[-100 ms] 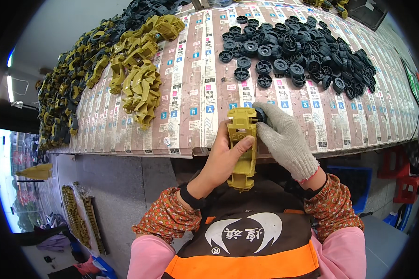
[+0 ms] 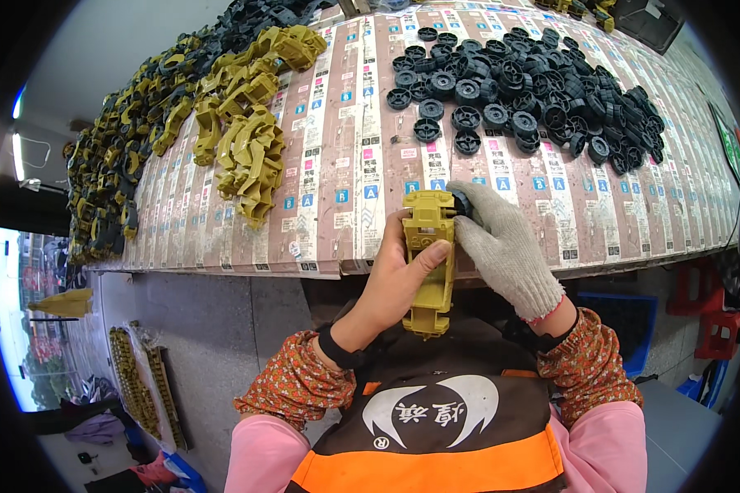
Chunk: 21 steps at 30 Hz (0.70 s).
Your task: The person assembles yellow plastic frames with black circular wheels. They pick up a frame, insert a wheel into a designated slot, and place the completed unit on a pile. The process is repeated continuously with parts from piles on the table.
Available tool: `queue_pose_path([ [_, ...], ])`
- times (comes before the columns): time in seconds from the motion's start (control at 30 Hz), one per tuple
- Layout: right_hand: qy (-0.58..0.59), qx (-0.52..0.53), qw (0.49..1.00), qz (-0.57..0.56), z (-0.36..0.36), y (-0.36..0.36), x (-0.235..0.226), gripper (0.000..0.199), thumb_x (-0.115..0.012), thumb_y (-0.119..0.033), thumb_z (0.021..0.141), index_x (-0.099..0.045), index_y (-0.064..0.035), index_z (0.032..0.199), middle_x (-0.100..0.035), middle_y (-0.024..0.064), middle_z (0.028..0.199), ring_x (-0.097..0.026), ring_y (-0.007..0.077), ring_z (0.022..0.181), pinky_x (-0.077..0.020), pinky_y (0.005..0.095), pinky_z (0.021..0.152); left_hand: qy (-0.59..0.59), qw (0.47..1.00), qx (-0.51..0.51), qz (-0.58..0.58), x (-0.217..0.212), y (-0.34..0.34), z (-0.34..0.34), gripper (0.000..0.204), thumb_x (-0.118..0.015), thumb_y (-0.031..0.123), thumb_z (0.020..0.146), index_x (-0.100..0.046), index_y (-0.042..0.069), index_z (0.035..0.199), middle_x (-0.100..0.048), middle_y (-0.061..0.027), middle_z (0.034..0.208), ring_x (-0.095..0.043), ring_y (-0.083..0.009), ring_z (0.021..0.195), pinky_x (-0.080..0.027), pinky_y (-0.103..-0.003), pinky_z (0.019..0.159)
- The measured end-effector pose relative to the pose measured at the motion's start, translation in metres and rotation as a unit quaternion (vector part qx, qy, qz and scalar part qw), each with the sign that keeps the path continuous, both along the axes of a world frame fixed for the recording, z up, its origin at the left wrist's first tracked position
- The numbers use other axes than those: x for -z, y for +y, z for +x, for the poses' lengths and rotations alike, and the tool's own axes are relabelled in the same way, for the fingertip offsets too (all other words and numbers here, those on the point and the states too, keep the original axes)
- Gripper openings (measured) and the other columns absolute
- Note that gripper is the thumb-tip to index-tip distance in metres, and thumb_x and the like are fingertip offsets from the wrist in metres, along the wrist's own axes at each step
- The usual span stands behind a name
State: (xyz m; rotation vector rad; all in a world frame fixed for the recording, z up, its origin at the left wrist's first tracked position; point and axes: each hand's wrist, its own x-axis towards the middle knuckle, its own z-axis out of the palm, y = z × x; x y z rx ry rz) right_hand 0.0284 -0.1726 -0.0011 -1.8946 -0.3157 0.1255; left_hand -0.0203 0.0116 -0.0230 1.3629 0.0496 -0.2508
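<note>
My bare left hand [image 2: 399, 275] grips a yellow plastic toy car chassis [image 2: 427, 300] by its side, thumb pressed across the middle. The chassis is held lengthwise, with its far end over the table's front edge. My right hand [image 2: 501, 238], in a pale knitted glove, pinches a small black toy wheel [image 2: 460, 203] against the right side of that far end. Glove fingers cover most of this wheel, so I cannot tell whether it sits on the chassis.
Loose black wheels [image 2: 514, 90] form a wide heap on the table [image 2: 337, 177], beyond my right hand. Yellow chassis parts [image 2: 251, 156] are piled at the left, beside a long bank of yellow-and-black pieces [image 2: 111, 168]. Red plastic stools [image 2: 719, 333] stand below the table at right.
</note>
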Motion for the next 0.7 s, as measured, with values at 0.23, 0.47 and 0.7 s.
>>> queue_pose_path([
  [0.23,0.036,0.013,0.997,0.060,0.000,-0.001,0.009,0.038,-0.062,-0.012,0.098,-0.064,0.0046,0.133,-0.073,0.0214,0.108,-0.072,0.0301,0.098,-0.0557,0.0398,0.088,0.007,1.000,-0.006,-0.010,0.002,-0.003,-0.003,0.063,-0.073,0.027,0.105,-0.032,0.005,0.148,-0.058,-0.0101,0.132,-0.059,-0.0157,0.119,-0.052,-0.034,0.102],
  [0.47,0.115,0.030,0.988,0.099,-0.004,-0.003,0.002,0.035,-0.062,-0.011,0.100,-0.066,0.0043,0.132,-0.072,0.0134,0.103,-0.067,0.0172,0.089,-0.0547,0.0337,0.080,0.008,1.000,-0.014,-0.007,0.003,-0.003,-0.003,0.063,-0.073,0.025,0.105,-0.032,0.006,0.148,-0.057,-0.0094,0.132,-0.059,-0.0157,0.120,-0.052,-0.034,0.103],
  [0.7,-0.037,0.028,0.999,0.019,-0.011,-0.002,0.010,0.036,-0.061,-0.009,0.098,-0.063,0.0004,0.133,-0.073,0.0233,0.104,-0.073,0.0381,0.091,-0.0572,0.0438,0.079,-0.008,1.000,-0.006,0.023,0.003,-0.004,-0.002,0.065,-0.074,0.024,0.104,-0.030,0.006,0.149,-0.059,-0.0115,0.133,-0.061,-0.0174,0.122,-0.052,-0.035,0.104],
])
